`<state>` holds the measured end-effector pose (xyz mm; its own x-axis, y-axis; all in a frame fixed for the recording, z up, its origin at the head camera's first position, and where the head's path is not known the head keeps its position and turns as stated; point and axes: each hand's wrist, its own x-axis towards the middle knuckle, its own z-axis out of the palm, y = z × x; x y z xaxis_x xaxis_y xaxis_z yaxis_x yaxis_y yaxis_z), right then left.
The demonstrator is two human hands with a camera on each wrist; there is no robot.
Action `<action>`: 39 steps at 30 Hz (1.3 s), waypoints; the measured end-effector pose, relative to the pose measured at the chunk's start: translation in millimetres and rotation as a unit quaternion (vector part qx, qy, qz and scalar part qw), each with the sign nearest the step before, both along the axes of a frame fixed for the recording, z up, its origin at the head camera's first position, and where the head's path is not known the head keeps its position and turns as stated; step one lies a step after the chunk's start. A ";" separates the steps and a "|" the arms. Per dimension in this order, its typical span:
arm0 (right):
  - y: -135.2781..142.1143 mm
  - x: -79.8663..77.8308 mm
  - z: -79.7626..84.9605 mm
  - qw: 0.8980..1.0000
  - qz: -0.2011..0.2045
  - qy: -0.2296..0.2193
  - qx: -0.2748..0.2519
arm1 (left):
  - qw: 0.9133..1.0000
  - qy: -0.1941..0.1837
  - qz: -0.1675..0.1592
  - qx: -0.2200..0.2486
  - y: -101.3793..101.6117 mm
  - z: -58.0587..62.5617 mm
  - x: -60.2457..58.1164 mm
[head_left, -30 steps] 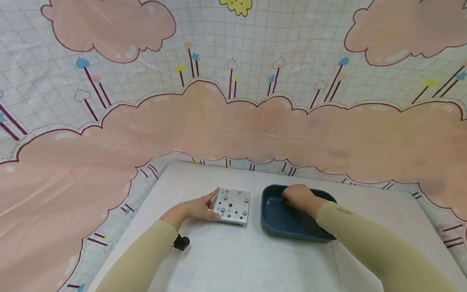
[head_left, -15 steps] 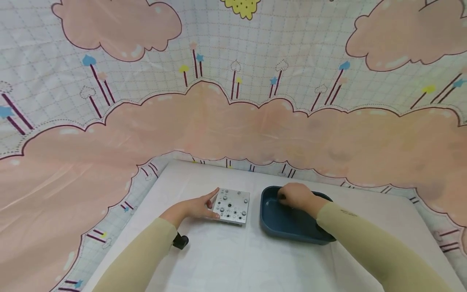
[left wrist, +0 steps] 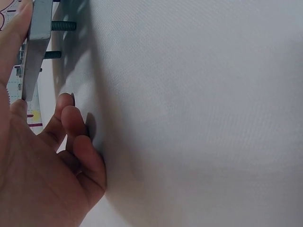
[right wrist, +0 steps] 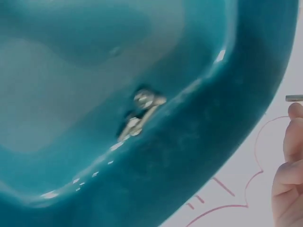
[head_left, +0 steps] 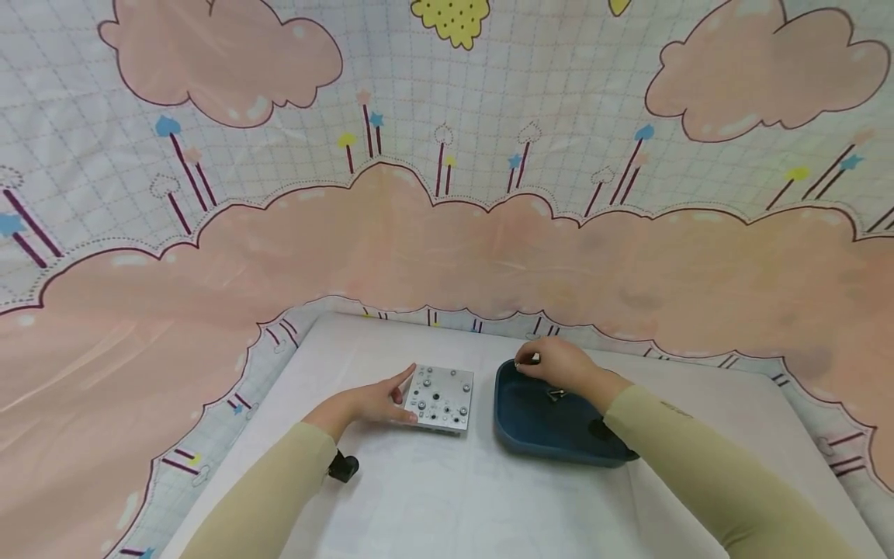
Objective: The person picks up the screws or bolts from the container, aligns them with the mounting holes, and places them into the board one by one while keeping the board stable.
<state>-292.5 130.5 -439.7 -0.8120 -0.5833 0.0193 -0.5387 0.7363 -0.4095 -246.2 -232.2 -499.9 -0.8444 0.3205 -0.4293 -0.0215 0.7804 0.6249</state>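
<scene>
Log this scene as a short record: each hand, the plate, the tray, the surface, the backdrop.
Left hand: the left hand grips the metal plate at its left side
Right hand: the right hand is at the tray's far-left corner, a small metal piece at its fingertips
Plate: bolts stick out of its underside
Tray: dark blue tray, right of the plate, apart from it; loose metal parts inside
Surface: white cover
Backdrop: cloud-patterned cloth

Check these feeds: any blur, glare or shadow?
Right wrist: the small metal parts look blurred, with bright glints inside the tray; left wrist: a soft shadow lies on the white surface beside the left hand; head: the metal plate looks fairly sharp.
</scene>
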 end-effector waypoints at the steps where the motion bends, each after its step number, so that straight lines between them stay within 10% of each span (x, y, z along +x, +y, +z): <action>1: -2.6 0.1 0.8 1.000 -0.006 -0.003 -0.008 | 1.000 -0.001 0.000 0.000 -0.1 -0.1 0.0; 14: -68.7 0.9 17.2 0.993 -0.021 -0.092 -0.067 | 1.000 0.004 0.005 -0.012 -3.0 0.4 -0.6; 39: -162.2 -4.9 -18.0 0.989 -0.063 -0.117 -0.066 | 1.000 0.001 -0.004 -0.003 -1.8 0.3 -0.4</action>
